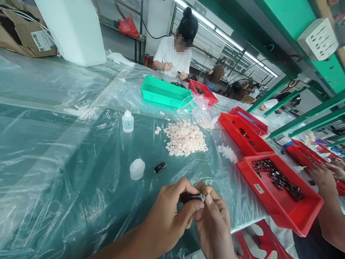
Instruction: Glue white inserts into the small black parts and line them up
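My left hand (175, 212) is closed around a small black glossy part (191, 196), which lies sideways between thumb and fingers. At its right end, the fingertips of my right hand (214, 216) pinch a tiny whitish piece (203, 197) against it. Ahead of my hands is a heap of small cream-white pieces (185, 138). Another black part (160, 167) lies on the plastic-covered table, beside a white translucent cap or cup (137, 169). Farther off stands a small white squeeze bottle (127, 121).
To the right, a red bin (285, 212) holds many black parts; another red bin (237, 135) holds a few. Small clear bits (228, 153) lie between. A green bin (161, 95) stands at the back, near a seated person (175, 54). A co-worker's arm (327, 187) is at far right.
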The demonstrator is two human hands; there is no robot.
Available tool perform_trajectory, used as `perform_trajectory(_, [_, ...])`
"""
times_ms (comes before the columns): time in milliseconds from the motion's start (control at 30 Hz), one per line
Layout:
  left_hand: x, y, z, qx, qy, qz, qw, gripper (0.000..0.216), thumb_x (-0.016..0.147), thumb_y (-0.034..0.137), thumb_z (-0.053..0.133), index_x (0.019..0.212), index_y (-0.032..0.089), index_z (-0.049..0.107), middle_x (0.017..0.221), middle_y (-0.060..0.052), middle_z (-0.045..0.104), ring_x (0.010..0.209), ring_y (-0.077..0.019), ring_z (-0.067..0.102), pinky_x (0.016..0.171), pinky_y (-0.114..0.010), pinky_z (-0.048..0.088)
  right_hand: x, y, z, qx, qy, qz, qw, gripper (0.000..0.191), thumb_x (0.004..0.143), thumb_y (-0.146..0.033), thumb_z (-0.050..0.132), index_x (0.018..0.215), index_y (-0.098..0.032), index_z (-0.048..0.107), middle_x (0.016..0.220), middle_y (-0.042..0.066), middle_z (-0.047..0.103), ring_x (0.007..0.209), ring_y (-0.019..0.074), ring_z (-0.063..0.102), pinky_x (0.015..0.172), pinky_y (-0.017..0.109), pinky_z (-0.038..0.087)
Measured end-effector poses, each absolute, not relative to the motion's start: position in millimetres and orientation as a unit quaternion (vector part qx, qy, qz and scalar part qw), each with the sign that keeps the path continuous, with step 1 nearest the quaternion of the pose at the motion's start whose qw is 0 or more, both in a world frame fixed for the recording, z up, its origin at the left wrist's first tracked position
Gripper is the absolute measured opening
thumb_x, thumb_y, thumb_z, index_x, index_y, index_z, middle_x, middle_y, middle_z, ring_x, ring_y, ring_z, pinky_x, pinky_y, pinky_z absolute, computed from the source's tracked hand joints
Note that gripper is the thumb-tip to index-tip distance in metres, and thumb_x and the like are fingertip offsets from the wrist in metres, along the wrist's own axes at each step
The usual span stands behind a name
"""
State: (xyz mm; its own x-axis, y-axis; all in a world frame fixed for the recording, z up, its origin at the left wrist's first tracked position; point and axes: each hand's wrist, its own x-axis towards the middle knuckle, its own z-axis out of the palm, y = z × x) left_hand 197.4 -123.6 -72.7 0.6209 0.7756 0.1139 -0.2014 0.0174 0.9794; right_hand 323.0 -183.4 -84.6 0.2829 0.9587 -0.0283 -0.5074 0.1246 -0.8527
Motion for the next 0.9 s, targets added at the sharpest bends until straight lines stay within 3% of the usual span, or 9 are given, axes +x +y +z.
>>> perform_trajectory(233, [196.4,-124.9,-77.1,0.596,0.247,0.362,0.673,0.016,0.101,0.027,0.059,0.086,0.024,0.055,0.058,0.01,0.045,0.05,-0.0102,0.041,0.053,-0.025,0.034,318.6,-183.5,-89.0,-0.442,-0.291,0.476,0.702,0.014,0.096,-0.038,0.073,0.094,-0.025,0.068,0.091,-0.001,0.053,0.075,0.0107,0.062,0.069,0.021,0.06])
perform_trajectory(433, [198.4,-123.6,-77.7,0.589,0.245,0.362,0.68,0.018,0.101,0.032,0.058,0.086,0.024,0.054,0.06,0.009,0.044,0.052,-0.0114,0.04,0.052,-0.025,0.033,325.6,-183.5,-89.1,-0.49,-0.325,0.448,0.673,0.017,0.096,-0.041,0.073,0.1,-0.025,0.072,0.093,0.002,0.058,0.073,0.0116,0.063,0.065,0.022,0.058])
perform_trajectory(600, [198.4,-126.1,-77.8,0.586,0.242,0.37,0.679,0.02,0.1,0.036,0.059,0.085,0.023,0.053,0.064,0.006,0.05,0.058,-0.0137,0.047,0.057,-0.026,0.039,327.0,-188.1,-82.3,-0.528,-0.356,0.368,0.677,0.018,0.089,-0.039,0.08,0.084,-0.023,0.074,0.087,0.001,0.054,0.078,0.013,0.059,0.066,0.019,0.056])
perform_trajectory(733, [198.7,-125.5,-75.0,0.588,0.241,0.366,0.679,0.021,0.1,0.038,0.058,0.086,0.023,0.053,0.06,0.007,0.048,0.055,-0.0136,0.045,0.057,-0.026,0.038,322.1,-188.5,-81.4,-0.551,-0.365,0.315,0.681,0.018,0.096,-0.041,0.072,0.088,-0.024,0.071,0.086,0.0,0.054,0.072,0.0113,0.058,0.06,0.018,0.054])
perform_trajectory(900, [199.7,-124.1,-70.8,0.59,0.25,0.373,0.671,0.02,0.097,0.035,0.058,0.083,0.022,0.053,0.061,0.007,0.046,0.055,-0.0132,0.045,0.056,-0.025,0.039,319.2,-187.6,-83.5,-0.568,-0.417,0.211,0.678,0.016,0.095,-0.037,0.074,0.086,-0.024,0.071,0.082,-0.001,0.058,0.082,0.0105,0.058,0.072,0.012,0.052])
